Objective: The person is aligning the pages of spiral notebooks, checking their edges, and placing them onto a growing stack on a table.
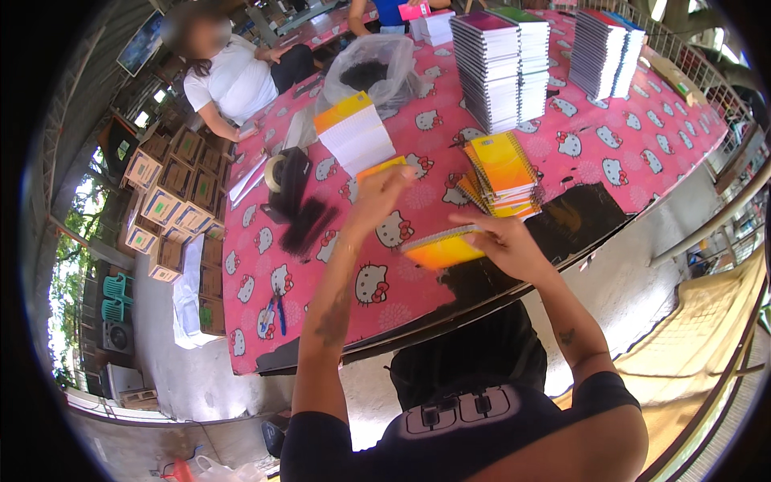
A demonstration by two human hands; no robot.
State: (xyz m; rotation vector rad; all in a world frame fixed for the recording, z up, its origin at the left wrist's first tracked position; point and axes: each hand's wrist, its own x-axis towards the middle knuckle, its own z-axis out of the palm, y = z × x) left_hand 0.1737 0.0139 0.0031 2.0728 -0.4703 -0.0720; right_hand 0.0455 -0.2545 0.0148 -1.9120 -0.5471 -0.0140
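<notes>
A yellow-orange spiral notebook [446, 247] lies near the table's front edge, its bound edge away from me. My right hand [510, 245] is closed on its right end, index finger stretched out above it. My left hand [384, 193] is raised beyond the notebook's left end, fingers pinched together; what they hold, if anything, is too small to make out. Just behind that hand lies an orange cover [379, 169], partly hidden. Farther back leans a fanned stack of white pages with a yellow-orange cover [353, 132]. Right of my hands, finished-looking yellow-orange spiral notebooks [502, 173] are piled.
Tall spiral notebook stacks [498, 76] and another pair of stacks [604, 56] stand behind. A clear bag [369, 68] holds black stuff. Tape dispenser [287, 185], loose black strands [309, 226] and blue-handled pliers [281, 315] lie left. Two people are at the far side.
</notes>
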